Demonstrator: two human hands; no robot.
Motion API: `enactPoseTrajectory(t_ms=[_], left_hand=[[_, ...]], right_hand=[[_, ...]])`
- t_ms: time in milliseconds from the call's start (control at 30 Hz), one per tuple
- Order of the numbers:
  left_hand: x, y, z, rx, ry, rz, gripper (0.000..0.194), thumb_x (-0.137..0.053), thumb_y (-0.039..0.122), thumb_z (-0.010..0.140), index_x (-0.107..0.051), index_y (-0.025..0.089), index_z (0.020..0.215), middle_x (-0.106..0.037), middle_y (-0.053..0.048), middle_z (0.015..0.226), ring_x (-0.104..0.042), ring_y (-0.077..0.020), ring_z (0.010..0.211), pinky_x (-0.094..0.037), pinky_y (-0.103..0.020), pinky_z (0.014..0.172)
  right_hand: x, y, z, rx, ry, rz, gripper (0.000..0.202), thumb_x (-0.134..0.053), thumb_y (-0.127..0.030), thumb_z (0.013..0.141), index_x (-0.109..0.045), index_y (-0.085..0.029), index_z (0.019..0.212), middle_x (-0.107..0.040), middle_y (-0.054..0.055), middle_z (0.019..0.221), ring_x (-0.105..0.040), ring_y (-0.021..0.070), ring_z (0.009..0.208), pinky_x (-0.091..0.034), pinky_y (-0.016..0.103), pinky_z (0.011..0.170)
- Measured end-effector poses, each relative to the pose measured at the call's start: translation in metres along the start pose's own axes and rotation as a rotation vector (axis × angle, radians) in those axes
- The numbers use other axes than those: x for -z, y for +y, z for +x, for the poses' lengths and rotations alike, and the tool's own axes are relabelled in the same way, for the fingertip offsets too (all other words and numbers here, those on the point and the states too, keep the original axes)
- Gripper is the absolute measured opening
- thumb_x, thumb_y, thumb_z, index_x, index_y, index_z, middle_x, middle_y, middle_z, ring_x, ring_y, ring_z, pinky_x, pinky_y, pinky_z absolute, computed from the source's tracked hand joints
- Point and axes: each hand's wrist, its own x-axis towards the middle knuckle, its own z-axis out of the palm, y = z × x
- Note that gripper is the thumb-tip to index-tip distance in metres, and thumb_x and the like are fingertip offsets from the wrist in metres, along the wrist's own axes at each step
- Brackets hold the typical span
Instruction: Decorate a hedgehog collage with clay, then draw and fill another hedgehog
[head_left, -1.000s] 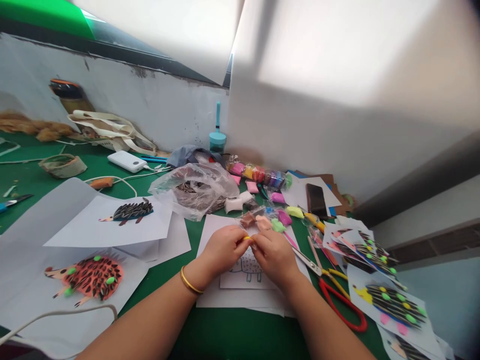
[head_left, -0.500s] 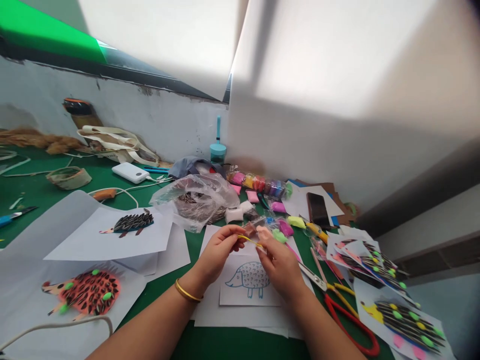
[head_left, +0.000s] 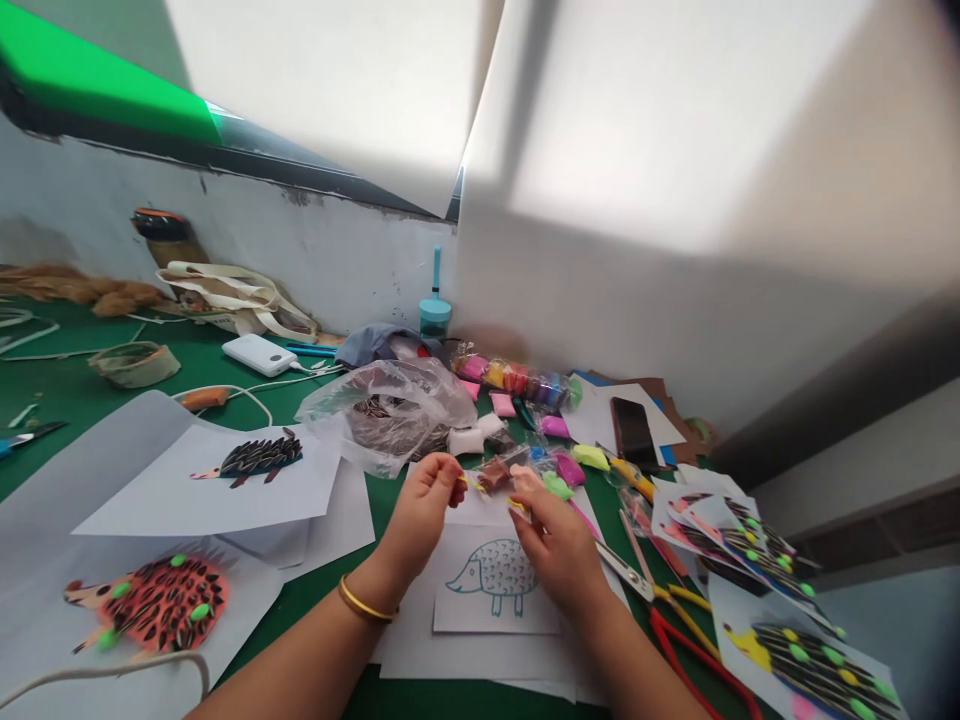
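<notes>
My left hand (head_left: 426, 505) is closed in a pinch, with a small bit of yellow modelling clay (head_left: 463, 482) showing at its fingertips. Another piece of yellow clay (head_left: 515, 504) is pinched between the fingers of my right hand (head_left: 559, 540). A gap separates the two hands. Below them lies a paper with a blue hedgehog drawing (head_left: 496, 578), partly covered by my right hand. Just beyond the fingers are packets of brown clay (head_left: 495, 472), peach clay (head_left: 527, 478) and green clay (head_left: 557, 486).
Behind the hands sits a clear plastic bag of sunflower seeds (head_left: 401, 420). Red-handled scissors (head_left: 679, 650) lie at right beside finished hedgehog pictures (head_left: 806, 655). Left are a seed-covered red hedgehog (head_left: 176, 600) and a black one (head_left: 259, 457). A phone (head_left: 632, 432) rests at back right.
The yellow strand stretched between my hands has parted, leaving yellow clay at each hand's fingertips. My left hand has moved left, away from the right. The view has tilted up slightly.
</notes>
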Motion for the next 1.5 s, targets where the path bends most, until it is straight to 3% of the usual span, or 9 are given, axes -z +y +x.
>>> enactPoseTrajectory(t_ms=[100,200,367,567,767,900,1033,1267,1500], left_hand=[[0.001,0.006,0.003,0.083,0.071,-0.306,0.037,-0.069,0.052,0.079,-0.053,0.02,0.086,-0.067,-0.002,0.081,-0.054,-0.0096,0.063,-0.04,-0.021,0.058],[0.001,0.007,0.004,0.186,0.064,-0.383,0.04,-0.08,0.043,0.071,-0.057,0.019,0.095,-0.067,-0.002,0.085,-0.055,-0.0075,0.064,-0.04,-0.019,0.059],[-0.004,0.001,-0.003,0.176,-0.08,-0.19,0.04,-0.066,0.052,0.082,-0.066,0.015,0.098,-0.05,0.003,0.064,-0.045,-0.0078,0.058,-0.036,-0.021,0.056],[-0.013,0.001,-0.012,0.063,-0.282,0.143,0.029,-0.07,0.044,0.079,-0.064,0.018,0.091,-0.061,-0.002,0.088,-0.055,-0.0159,0.082,-0.045,-0.028,0.076],[-0.016,0.005,-0.015,0.154,-0.353,0.148,0.029,-0.069,0.043,0.079,-0.061,0.016,0.083,-0.057,-0.001,0.08,-0.05,-0.013,0.072,-0.041,-0.026,0.067],[-0.016,0.004,-0.016,0.172,-0.355,0.045,0.031,-0.071,0.043,0.078,-0.054,0.017,0.079,-0.048,0.004,0.068,-0.041,-0.0087,0.06,-0.034,-0.023,0.057],[-0.013,0.0,-0.015,0.056,-0.298,0.071,0.027,-0.066,0.043,0.083,-0.053,0.018,0.082,-0.049,0.004,0.071,-0.043,-0.0096,0.061,-0.037,-0.024,0.059],[-0.008,-0.002,-0.017,-0.353,-0.238,0.393,0.016,-0.059,0.033,0.09,-0.058,0.02,0.082,-0.057,-0.002,0.082,-0.052,-0.0156,0.078,-0.043,-0.029,0.073],[-0.008,-0.001,-0.02,-0.466,-0.236,0.511,0.012,-0.059,0.029,0.091,-0.063,0.022,0.1,-0.059,-0.004,0.092,-0.054,-0.0155,0.08,-0.045,-0.03,0.075]], right_hand=[[-0.002,0.005,-0.001,-0.022,0.017,0.047,0.023,-0.053,-0.028,0.093,-0.064,-0.024,0.112,-0.066,0.009,0.127,-0.059,0.027,0.121,-0.049,0.043,0.099],[-0.005,0.006,-0.002,-0.044,0.049,0.117,0.027,-0.057,-0.031,0.092,-0.061,-0.023,0.117,-0.063,0.011,0.13,-0.056,0.0281,0.126,-0.048,0.046,0.102],[-0.002,-0.001,-0.002,-0.073,0.141,0.206,0.017,-0.063,-0.036,0.089,-0.061,-0.023,0.1,-0.07,0.01,0.109,-0.064,0.0278,0.11,-0.053,0.043,0.091],[0.0,-0.009,-0.003,-0.004,0.173,0.306,0.013,-0.067,-0.033,0.088,-0.059,-0.025,0.095,-0.068,0.003,0.093,-0.064,0.0251,0.106,-0.047,0.047,0.1],[0.002,-0.012,-0.002,0.106,0.196,0.333,0.012,-0.068,-0.026,0.087,-0.059,-0.026,0.096,-0.066,0.005,0.104,-0.06,0.0245,0.112,-0.043,0.048,0.105],[0.005,-0.01,-0.003,0.061,0.211,0.218,0.016,-0.069,-0.032,0.086,-0.065,-0.024,0.099,-0.064,0.007,0.1,-0.062,0.024,0.096,-0.052,0.042,0.088],[0.007,-0.01,-0.004,-0.061,0.104,0.325,0.028,-0.071,-0.041,0.084,-0.065,-0.022,0.103,-0.066,0.003,0.081,-0.058,0.0166,0.066,-0.051,0.031,0.062],[0.006,-0.015,-0.001,-0.343,0.009,0.653,0.027,-0.066,-0.045,0.084,-0.067,-0.019,0.085,-0.065,0.003,0.071,-0.061,0.0171,0.064,-0.051,0.029,0.057],[0.011,-0.018,0.0,-0.375,-0.045,0.602,0.028,-0.062,-0.046,0.087,-0.064,-0.018,0.081,-0.06,0.001,0.067,-0.056,0.0153,0.062,-0.048,0.027,0.056]])
